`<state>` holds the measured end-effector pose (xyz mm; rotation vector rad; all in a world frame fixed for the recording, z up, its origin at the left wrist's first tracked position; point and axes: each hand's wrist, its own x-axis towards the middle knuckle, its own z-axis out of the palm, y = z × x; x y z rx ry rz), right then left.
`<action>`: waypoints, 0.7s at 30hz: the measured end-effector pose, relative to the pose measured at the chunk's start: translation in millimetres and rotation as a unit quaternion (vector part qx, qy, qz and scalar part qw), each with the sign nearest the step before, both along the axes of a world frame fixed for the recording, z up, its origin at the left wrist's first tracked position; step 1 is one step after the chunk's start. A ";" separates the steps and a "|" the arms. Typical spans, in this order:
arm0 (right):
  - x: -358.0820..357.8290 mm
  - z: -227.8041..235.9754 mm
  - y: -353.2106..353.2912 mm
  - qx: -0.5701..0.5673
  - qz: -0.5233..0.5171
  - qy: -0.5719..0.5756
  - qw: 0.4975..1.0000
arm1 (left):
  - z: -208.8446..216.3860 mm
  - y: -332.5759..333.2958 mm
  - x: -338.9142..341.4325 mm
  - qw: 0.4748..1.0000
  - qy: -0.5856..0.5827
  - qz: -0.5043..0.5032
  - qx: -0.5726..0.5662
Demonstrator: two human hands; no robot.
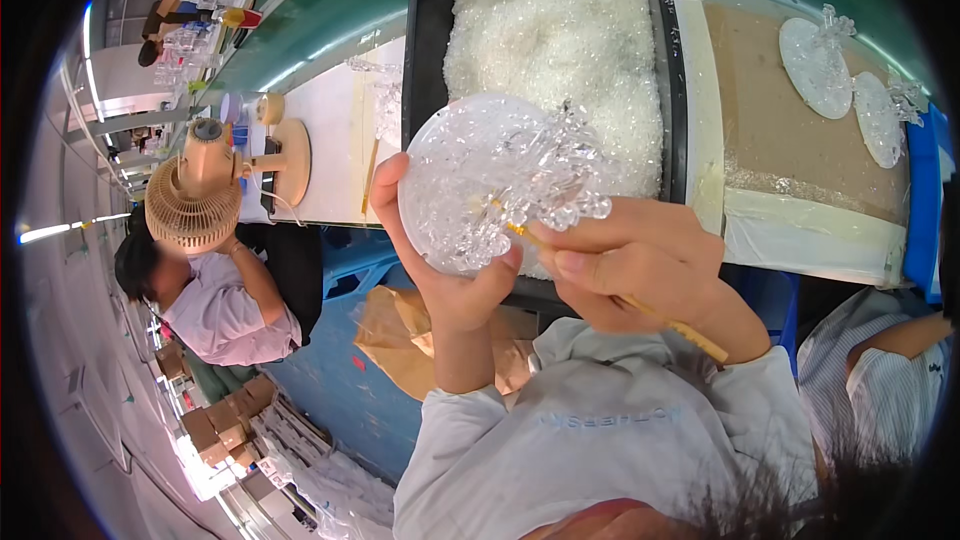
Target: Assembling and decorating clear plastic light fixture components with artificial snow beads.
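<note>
L hand (455, 295) holds clear round plate (445, 165) by edge, thumb in front. Plate tilted, above near part of black tray (676, 100) full of whitish sparkly bits (555, 30). Clear knobbly ornament (575, 165) on plate's R side. R hand (645, 265) pinches thin yellow stick (692, 338), tip at ornament's lower part, contact unclear. Far R: 2 similar plates (812, 70) w/ ornaments on brown board (765, 105).

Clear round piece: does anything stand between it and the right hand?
Nothing visible does: the right hand, gripping a thin yellow stick, is right up at the clear round piece, which the left hand holds.
</note>
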<state>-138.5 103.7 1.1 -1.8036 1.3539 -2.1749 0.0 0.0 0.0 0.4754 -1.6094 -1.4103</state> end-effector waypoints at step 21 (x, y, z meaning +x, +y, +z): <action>0.1 -4.4 2.4 -0.023 0.030 0.003 0.999 | 2.1 3.7 -0.7 0.996 0.042 0.028 0.077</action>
